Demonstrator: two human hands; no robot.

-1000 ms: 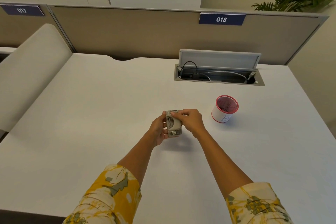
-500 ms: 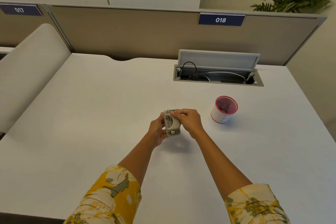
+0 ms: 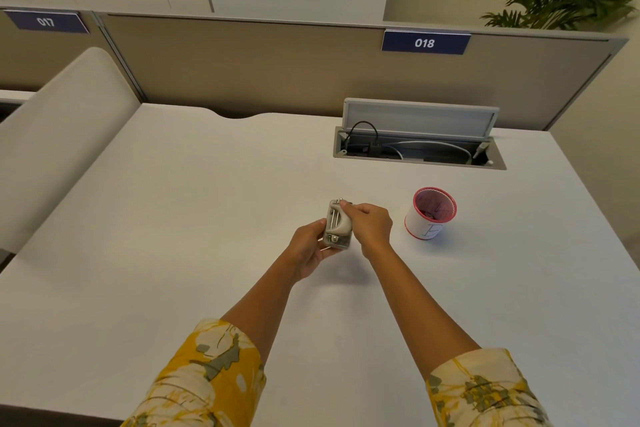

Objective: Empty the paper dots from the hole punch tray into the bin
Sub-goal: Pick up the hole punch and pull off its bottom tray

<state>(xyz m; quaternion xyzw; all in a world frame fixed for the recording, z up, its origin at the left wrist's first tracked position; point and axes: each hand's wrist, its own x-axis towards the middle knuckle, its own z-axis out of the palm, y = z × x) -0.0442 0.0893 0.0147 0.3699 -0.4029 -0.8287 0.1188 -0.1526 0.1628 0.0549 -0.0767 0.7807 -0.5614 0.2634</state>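
A small grey hole punch [image 3: 336,225] is held just above the white desk [image 3: 194,204], near its middle. My left hand [image 3: 310,250] cups it from the left and below. My right hand [image 3: 369,227] grips its right side, fingertips on the top end. Its underside and tray are hidden by my hands, and no paper dots show. The bin, a small white cup with a red rim [image 3: 431,213], stands upright on the desk a short way right of my right hand.
An open cable box [image 3: 417,146] with a raised lid and cords sits in the desk behind the cup. A beige partition [image 3: 242,69] with a "018" sign bounds the far edge. A padded panel [image 3: 59,135] stands at left, a plant at top right.
Both hands keep hold of the hole punch in nearly the same spot; it has tilted slightly in the grip. The cup has not moved.
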